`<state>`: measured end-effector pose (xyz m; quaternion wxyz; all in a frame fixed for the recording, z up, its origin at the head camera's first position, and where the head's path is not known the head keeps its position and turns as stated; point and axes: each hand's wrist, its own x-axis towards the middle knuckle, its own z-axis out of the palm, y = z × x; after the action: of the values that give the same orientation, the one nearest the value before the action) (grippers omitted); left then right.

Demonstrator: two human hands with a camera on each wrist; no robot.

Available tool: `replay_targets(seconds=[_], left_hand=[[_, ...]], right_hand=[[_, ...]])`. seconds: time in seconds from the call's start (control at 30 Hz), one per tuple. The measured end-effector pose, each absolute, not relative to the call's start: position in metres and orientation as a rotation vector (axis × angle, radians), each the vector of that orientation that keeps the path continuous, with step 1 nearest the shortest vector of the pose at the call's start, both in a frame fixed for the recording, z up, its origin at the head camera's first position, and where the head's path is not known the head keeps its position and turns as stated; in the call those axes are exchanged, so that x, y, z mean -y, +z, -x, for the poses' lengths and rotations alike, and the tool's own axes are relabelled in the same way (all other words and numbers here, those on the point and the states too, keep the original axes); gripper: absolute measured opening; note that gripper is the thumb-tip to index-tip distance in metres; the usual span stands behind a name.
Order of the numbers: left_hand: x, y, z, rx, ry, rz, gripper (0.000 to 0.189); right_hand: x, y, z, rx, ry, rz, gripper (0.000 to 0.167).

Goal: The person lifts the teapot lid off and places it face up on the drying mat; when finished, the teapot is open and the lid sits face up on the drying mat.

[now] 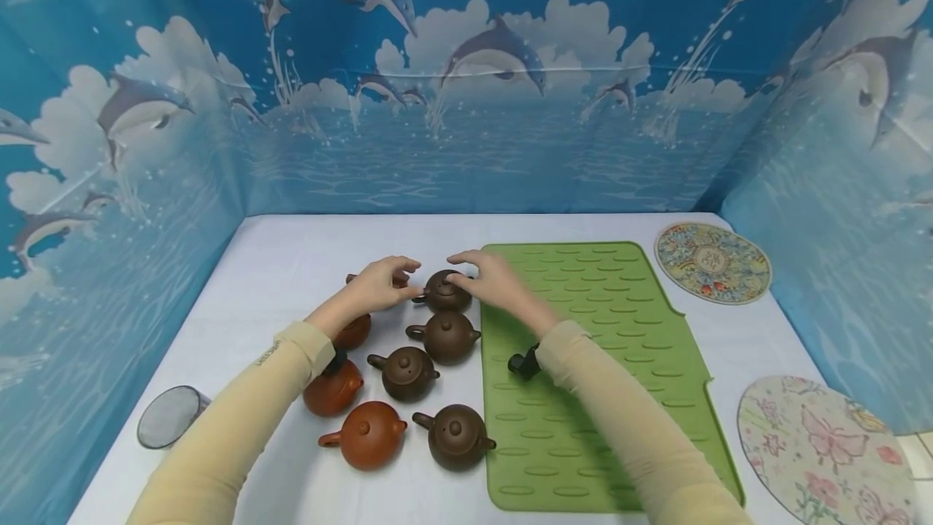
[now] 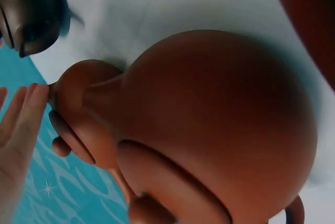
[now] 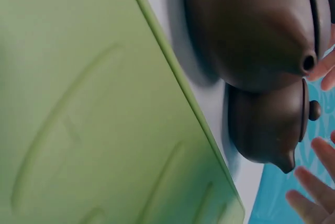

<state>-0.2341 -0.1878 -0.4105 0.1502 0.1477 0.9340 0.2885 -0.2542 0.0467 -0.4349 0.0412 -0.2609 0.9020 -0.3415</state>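
Two arms (image 1: 222, 428) in pale yellow cloth sleeves (image 1: 637, 420) were stretched forward, the bare left hand (image 1: 374, 285) and bare right hand (image 1: 492, 277) apart, their fingers (image 3: 313, 183) loosely bent.

Head view bright and evenly lit, soft light apparently from above with small highlights on the teapot lids (image 1: 455, 428), faint grey shadows on the white table (image 1: 313, 245), mostly sharp, wide-angle stretch toward the edges, backdrop (image 1: 466, 168) a bit hazy. Left wrist dimmer, soft overall: big orange teapot (image 2: 220, 98) falls into shade on its upper right, dark teapot (image 2: 36, 14) at the corner blurry. Right wrist also soft, near green mat (image 3: 78, 103) washed out and low in detail, bluish shadow beside the nearer brown teapot (image 3: 251, 30), dull sheen around its spout, no harsh glare.
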Motion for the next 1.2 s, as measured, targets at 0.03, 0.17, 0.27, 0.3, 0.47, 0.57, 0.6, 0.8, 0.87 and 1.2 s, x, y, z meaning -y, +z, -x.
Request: replay_targets(seconds=[0.03,0.17,0.27,0.3,0.47,0.57,0.6,0.8,0.87,1.2], left_hand=[[0.186,-0.412,0.235,-2.687,0.820,-0.424,0.055],[0.179,-0.413,0.237,-2.706,0.755,-0.439,0.049],[0.176,-0.413,0.237,-2.713,0.691,-0.444,0.045],[0.176,-0.413,0.237,-2.712,0.680,-0.443,0.044],[0.172,-0.418,0.236,-2.704,0.644,-0.446,0.041],[0.170,-0.422,0.236,-2.717,0.635,-0.435,0.038],[0.169,-0.423,0.235,-2.727,0.635,-0.428,0.036],[0.167,-0.425,0.235,-2.768,0.665,-0.378,0.032],[0.166,-0.425,0.236,-2.765,0.670,-0.362,0.031],[0.160,-0.424,0.239,-2.752,0.701,-0.322,0.031]], right_hand=[[-0.046,-0.436,0.255,-2.762,-1.055,0.799,0.039],[-0.042,-0.440,0.256,-2.756,-1.099,0.808,0.032],[-0.037,-0.441,0.257,-2.753,-1.096,0.820,0.029],[-0.036,-0.441,0.257,-2.753,-1.089,0.825,0.028],[-0.031,-0.442,0.257,-2.761,-1.043,0.834,0.023],[-0.028,-0.443,0.257,-2.770,-1.024,0.848,0.022],[-0.028,-0.443,0.257,-2.775,-1.019,0.855,0.021],[-0.025,-0.444,0.257,-2.810,-1.010,0.863,0.019],[-0.025,-0.445,0.258,-2.818,-1.018,0.863,0.018],[-0.039,-0.450,0.262,-2.578,-1.477,0.668,0.021]])
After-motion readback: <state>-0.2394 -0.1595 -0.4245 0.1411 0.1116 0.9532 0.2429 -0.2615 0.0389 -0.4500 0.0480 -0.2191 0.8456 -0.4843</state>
